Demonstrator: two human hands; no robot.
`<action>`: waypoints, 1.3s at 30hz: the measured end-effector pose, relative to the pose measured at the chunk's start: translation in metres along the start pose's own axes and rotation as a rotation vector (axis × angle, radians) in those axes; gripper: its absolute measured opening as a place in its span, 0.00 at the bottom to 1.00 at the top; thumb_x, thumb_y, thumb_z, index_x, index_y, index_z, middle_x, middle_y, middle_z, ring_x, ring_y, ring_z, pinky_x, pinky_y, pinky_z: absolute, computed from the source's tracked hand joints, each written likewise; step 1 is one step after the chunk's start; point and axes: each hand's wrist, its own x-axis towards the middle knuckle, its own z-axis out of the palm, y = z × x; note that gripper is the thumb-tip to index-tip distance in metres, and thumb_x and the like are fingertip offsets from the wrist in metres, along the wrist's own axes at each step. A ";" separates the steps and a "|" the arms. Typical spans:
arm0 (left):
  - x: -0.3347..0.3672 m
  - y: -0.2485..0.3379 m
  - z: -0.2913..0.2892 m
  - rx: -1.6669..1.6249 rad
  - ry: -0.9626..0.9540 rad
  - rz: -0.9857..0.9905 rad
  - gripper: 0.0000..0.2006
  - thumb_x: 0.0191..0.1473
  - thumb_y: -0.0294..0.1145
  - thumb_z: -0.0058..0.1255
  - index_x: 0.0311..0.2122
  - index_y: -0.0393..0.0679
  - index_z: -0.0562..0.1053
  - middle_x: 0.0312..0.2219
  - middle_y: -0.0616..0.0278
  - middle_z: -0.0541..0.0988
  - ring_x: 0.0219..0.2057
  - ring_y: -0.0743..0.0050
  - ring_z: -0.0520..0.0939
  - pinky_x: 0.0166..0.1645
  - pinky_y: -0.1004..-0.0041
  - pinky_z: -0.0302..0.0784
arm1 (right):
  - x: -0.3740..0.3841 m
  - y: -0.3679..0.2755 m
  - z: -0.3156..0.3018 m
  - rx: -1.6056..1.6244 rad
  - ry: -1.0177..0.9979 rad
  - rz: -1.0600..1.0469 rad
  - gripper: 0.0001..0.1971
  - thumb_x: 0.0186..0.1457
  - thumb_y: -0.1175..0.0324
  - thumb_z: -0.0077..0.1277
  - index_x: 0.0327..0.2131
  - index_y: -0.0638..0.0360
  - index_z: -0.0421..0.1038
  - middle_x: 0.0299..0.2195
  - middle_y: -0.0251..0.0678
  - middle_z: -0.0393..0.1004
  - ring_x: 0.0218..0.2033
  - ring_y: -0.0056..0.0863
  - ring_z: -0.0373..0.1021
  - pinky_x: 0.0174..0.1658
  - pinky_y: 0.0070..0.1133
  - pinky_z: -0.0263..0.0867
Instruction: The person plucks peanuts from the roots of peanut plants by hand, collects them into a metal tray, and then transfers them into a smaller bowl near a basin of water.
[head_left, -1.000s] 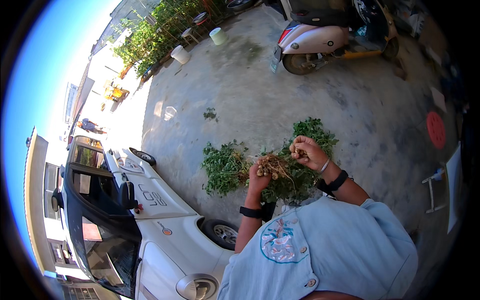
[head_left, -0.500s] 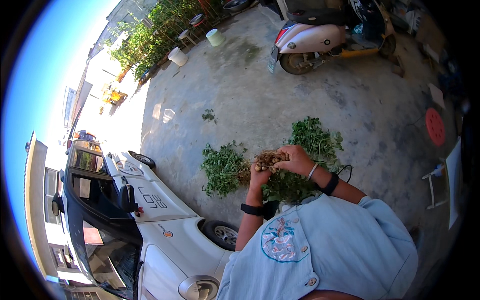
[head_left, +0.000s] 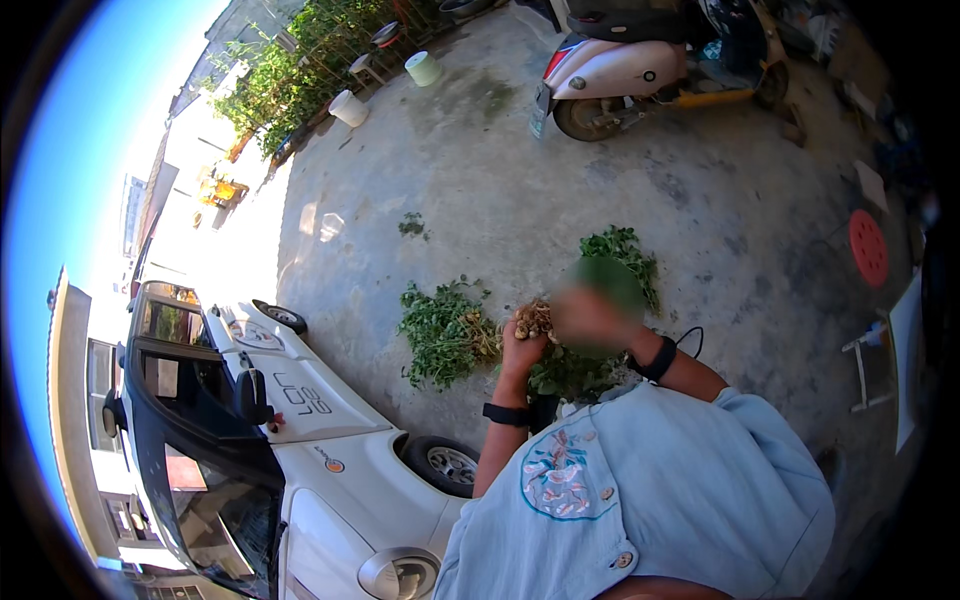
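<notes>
As peanuts (head_left: 534,319) poke up from clenched left fingers (head_left: 520,350), right fingers (head_left: 582,312) blur beyond telling.

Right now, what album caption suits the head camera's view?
Left hand gripping a root clump, right hand blurred beside it, leafy plants and a white car nearby.

Root bunch (head_left: 533,318): brown stringy roots, tan rounded pods still on, gripped in left hand (head_left: 520,352), pods facing up. Its 3 o'clock side is blurred, can't tell. Clock from bunch: green foliage (head_left: 568,376) at 5, below the hands. Leafy heap (head_left: 438,335) at 9, flat on ground, stems tangled. More greens (head_left: 618,244) at 2.
</notes>
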 end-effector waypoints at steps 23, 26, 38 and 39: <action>0.007 0.015 0.029 -0.541 0.169 -0.380 0.10 0.44 0.18 0.43 0.35 0.37 0.69 0.30 0.60 0.74 0.30 0.71 0.75 0.33 0.73 0.73 | -0.031 0.028 -0.037 0.869 -0.297 0.395 0.03 0.46 0.73 0.47 0.27 0.61 0.65 0.19 0.33 0.69 0.14 0.11 0.62 0.12 0.07 0.53; 0.004 0.005 0.039 -0.470 0.299 -0.291 0.10 0.43 0.17 0.43 0.34 0.37 0.70 0.29 0.62 0.74 0.30 0.73 0.75 0.33 0.75 0.72 | -0.031 0.040 -0.024 0.631 -0.189 0.306 0.09 0.43 0.70 0.52 0.29 0.61 0.66 0.19 0.32 0.69 0.16 0.12 0.63 0.15 0.09 0.56; -0.017 0.014 0.085 -0.306 0.502 -0.240 0.12 0.41 0.16 0.43 0.35 0.38 0.70 0.30 0.64 0.74 0.31 0.76 0.73 0.34 0.76 0.70 | -0.054 0.042 -0.049 0.158 -0.109 -0.046 0.07 0.38 0.70 0.53 0.21 0.64 0.70 0.17 0.38 0.69 0.19 0.21 0.65 0.24 0.18 0.61; -0.022 0.010 0.083 -0.301 0.504 -0.233 0.12 0.41 0.16 0.43 0.35 0.38 0.70 0.30 0.64 0.74 0.31 0.76 0.73 0.34 0.76 0.70 | -0.056 0.017 -0.057 0.177 -0.156 -0.062 0.06 0.40 0.70 0.52 0.21 0.64 0.69 0.17 0.36 0.69 0.18 0.19 0.65 0.23 0.18 0.60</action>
